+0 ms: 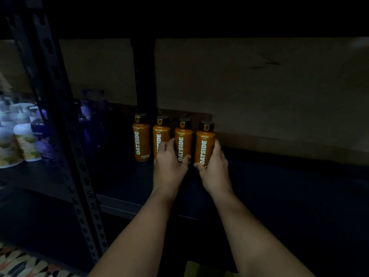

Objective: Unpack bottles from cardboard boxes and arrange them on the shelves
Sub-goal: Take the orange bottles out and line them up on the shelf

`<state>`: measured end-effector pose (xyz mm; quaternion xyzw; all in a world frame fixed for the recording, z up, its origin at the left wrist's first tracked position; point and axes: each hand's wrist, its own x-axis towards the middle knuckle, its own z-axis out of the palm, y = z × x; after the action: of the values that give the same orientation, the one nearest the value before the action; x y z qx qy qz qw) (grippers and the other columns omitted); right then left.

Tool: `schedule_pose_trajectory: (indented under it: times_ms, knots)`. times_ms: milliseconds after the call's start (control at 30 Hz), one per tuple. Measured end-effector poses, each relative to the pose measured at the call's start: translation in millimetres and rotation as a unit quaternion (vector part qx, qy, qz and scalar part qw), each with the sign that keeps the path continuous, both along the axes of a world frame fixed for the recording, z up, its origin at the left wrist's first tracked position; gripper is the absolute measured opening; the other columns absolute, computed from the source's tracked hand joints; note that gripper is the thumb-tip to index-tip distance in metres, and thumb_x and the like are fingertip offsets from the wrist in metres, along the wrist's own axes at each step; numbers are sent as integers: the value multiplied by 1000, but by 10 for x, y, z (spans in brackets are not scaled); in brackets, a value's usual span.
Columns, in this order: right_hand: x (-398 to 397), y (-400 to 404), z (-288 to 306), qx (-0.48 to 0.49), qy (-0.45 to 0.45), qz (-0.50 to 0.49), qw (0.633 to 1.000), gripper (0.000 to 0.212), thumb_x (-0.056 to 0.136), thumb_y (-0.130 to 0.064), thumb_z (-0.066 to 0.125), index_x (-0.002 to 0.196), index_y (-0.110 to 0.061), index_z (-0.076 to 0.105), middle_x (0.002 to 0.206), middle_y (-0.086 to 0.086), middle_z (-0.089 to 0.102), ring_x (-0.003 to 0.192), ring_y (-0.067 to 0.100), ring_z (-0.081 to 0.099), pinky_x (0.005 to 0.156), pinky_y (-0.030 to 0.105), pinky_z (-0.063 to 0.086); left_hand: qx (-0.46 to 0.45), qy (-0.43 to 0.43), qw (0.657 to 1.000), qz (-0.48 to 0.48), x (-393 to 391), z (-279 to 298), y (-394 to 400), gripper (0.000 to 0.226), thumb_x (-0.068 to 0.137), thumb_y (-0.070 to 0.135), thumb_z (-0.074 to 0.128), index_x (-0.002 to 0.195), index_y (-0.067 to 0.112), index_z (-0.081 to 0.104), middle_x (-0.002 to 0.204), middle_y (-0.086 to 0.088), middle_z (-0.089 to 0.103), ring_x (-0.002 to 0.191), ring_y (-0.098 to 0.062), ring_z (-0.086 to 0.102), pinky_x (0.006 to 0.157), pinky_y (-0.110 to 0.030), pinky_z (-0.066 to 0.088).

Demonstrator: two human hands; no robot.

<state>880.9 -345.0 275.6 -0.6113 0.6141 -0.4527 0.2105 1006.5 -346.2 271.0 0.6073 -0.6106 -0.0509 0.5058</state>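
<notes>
Head view: my left hand grasps the third orange bottle, my right hand the fourth bottle, upright on the dark shelf.

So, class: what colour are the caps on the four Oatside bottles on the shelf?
Black, on orange bottles; the head view shows the caps best.

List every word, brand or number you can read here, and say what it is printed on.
"OATSIDE": runs vertically in white on each of the four orange plastic bottles with black caps.
Small print above it: blurred, unreadable.
Dark purple bottle, left shelf: script word too blurred.
</notes>
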Motion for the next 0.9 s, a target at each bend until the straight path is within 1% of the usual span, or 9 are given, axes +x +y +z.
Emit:
schedule_pose_trajectory:
  times_ms: [233, 367, 633, 767, 900]
  knots:
    - [3, -13, 3, -3, 12, -8, 1000, 101, 89, -14, 76, 162, -26, 6, 159, 5, 31, 143, 25, 38, 111, 47, 40, -1, -1, 1000, 2, 3, -7, -24, 73, 85, 25, 82, 148, 17, 46, 145, -5, 46, 132, -21, 52, 107, -47, 50]
    - [5, -13, 11, -2, 15, -13, 1000, 101, 89, -15, 76, 161, -26, 6, 159, 5, 31, 143, 26, 38, 110, 46, 40, 2, -4, 1000, 7, 12, -25, -50, 74, 84, 27, 82, 148, 17, 46, 145, -5, 47, 132, -21, 52, 107, -46, 51]
    - [-9, -23, 9, -1, 9, -10, 1000, 102, 89, -16, 76, 162, -26, 6, 159, 4, 31, 144, 25, 36, 112, 45, 38, -7, 5, 1000, 7, 20, -51, -80, 72, 82, 28, 84, 144, 14, 50, 140, -6, 52, 126, -21, 57, 102, -44, 54]
    - [-26, -16, 1, 3, -1, -5, 1000, 108, 85, -19, 80, 162, -25, 4, 160, 5, 30, 145, 25, 33, 114, 46, 36, -4, 20, 1000, 11, 27, -54, -60, 71, 81, 29, 85, 142, 12, 52, 138, -6, 54, 122, -21, 60, 98, -43, 56]
    - [-48, 57, 45, 1, -17, -3, 1000, 110, 83, -18, 83, 162, -25, 7, 159, 6, 30, 146, 25, 32, 114, 45, 35, -12, 28, 999, 16, 35, -16, 55, 62, 82, 26, 84, 136, 11, 56, 133, -5, 57, 113, -19, 63, 93, -39, 58]
